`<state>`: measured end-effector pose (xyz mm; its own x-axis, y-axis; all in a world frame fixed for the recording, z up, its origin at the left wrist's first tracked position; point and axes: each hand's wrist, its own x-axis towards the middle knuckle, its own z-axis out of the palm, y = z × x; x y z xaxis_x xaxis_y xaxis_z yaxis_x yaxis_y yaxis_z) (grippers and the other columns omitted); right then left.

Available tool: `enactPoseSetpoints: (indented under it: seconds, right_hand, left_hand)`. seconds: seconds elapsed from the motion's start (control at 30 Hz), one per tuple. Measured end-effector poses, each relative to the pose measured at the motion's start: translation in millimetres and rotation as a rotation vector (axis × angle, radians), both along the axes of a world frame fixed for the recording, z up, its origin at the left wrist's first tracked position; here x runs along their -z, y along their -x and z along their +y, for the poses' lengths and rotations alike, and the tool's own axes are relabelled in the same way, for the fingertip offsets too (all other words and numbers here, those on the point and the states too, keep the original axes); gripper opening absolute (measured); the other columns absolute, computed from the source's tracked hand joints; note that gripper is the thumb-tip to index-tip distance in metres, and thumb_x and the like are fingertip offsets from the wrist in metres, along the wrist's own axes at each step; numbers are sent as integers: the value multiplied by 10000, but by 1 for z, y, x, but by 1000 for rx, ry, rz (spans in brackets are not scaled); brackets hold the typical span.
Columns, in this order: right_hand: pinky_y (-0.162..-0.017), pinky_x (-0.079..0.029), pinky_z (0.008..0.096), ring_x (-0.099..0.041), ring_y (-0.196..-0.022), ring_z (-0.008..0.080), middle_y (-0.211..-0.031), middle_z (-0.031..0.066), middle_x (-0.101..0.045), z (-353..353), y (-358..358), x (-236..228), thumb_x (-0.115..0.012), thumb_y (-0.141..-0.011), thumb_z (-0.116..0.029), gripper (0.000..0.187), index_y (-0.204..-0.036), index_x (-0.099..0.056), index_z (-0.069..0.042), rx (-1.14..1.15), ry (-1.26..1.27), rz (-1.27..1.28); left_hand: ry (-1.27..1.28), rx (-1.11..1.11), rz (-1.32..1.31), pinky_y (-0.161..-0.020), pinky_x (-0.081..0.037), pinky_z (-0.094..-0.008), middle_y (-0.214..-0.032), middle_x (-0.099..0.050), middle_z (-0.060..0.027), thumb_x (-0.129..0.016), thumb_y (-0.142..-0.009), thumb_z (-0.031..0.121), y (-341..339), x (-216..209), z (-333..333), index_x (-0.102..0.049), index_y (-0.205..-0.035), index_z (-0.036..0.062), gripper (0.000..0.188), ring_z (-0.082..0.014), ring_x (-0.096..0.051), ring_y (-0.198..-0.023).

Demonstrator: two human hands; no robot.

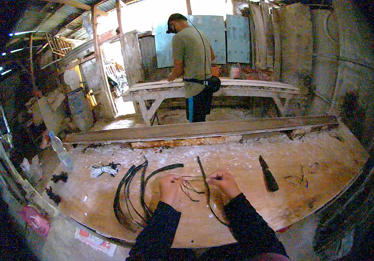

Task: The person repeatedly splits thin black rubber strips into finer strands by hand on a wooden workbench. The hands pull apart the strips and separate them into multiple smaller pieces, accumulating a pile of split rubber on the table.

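Observation:
Over the middle of a wooden tabletop, my left hand and my right hand face each other with fingers pinched. Thin dark cords hang from my left fingers, and a fine strand stretches across to my right fingertips. A long, narrow dark strip runs front to back, crossing that strand beside my right fingers. Whether the strip itself is gripped is hard to see. Curved black strips lie left of my left hand, partly behind my left forearm. To the right rests a knife with a dark handle.
A bundle of white cord, small black bundles and a clear plastic bottle are at the left. Loose thin cord lies right of the knife. A raised board edges the far side. Beyond, a person stands at another bench.

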<state>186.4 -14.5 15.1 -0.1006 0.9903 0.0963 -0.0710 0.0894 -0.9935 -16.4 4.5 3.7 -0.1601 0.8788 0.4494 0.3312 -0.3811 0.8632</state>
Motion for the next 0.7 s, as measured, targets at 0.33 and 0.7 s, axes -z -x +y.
enactPoseSetpoints:
  seconds: [0.33,0.7]
  right_hand:
    - [-779,-373,277,-488,-923,154,-1049,60,-490,-22,16,-22,-589,-744,-146,128,-803,-611,-34,-585,9,126]
    - [-708,-391,242,-521,-708,110,-743,25,-571,-16,13,-18,-616,-679,-46,92,-651,-529,-54,-265,29,253]
  left_hand:
    - [81,-26,-24,-489,-411,-234,-589,-581,-46,-600,-687,91,4,16,16,-605,-660,-16,110,-111,-524,-512]
    - [73,309,70,-526,-414,-246,-627,-534,-37,-600,-728,134,-10,27,8,-601,-720,-7,142,-118,-514,-598]
